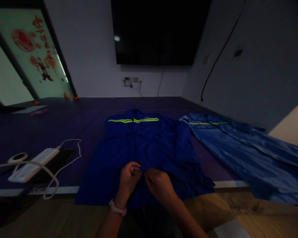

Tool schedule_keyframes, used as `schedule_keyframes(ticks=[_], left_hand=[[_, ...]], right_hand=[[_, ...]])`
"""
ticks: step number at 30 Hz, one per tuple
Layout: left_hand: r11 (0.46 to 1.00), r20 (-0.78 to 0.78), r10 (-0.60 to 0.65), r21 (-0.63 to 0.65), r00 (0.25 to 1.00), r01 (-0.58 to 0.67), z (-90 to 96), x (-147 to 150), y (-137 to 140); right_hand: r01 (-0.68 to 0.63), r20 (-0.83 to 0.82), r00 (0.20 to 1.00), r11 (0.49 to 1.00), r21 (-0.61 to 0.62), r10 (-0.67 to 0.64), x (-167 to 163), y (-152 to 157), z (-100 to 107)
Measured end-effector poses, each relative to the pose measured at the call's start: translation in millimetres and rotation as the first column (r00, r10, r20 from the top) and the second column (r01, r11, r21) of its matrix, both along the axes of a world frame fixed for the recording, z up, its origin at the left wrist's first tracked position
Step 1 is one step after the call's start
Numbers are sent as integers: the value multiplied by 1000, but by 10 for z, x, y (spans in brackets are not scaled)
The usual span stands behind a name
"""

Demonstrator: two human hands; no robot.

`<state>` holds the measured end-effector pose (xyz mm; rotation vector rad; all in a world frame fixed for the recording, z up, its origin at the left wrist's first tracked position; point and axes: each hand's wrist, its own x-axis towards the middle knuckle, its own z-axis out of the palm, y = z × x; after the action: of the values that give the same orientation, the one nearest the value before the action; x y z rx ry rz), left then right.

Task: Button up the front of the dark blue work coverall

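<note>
A dark blue work jacket [119, 145] with yellow-green stripes across its chest lies spread on the purple table [94, 115], its lower part hanging over the front edge. My left hand [130, 175] is closed at the jacket's front opening, fingers curled in a pinch. Close beside it, my right hand [159, 181] pinches the same front edge. The exact bit of cloth or fastener between the fingertips is too small and dark to make out. A pale scrunchie [117, 208] circles my left wrist.
To the right, a faded blue garment [238, 148] drapes over the table edge. At left lie a white power strip [37, 163], a dark phone [53, 167], a tape roll [18, 158] and a looping white cable [52, 178]. Behind, a large screen [161, 33] hangs on the wall.
</note>
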<state>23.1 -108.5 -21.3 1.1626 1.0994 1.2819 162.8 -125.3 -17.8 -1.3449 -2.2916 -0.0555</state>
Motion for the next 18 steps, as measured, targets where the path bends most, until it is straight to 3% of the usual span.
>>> schedule_keyframes(ticks=[4,7,11,15,18], left_hand=[[1000,11,-2,-4,1000,2,-5,-21,19],[1000,16,-13,-9,1000,13,14,-34,23],[1000,2,-16,-2,1000,16,63,-25,2],[999,-47,17,28,999,-15,58,11,-27],[996,-118,41,80,992,-31,9,31,-50]], right_hand=[[-57,-155,985,993,108,74,-14,5,-89],[-48,-371,926,996,76,73,-26,8,-93],[-16,-668,736,983,-181,-111,-43,32,-56],[-152,-804,501,881,-447,-321,-47,113,-10],[-196,-744,513,785,-587,-428,-20,180,51]])
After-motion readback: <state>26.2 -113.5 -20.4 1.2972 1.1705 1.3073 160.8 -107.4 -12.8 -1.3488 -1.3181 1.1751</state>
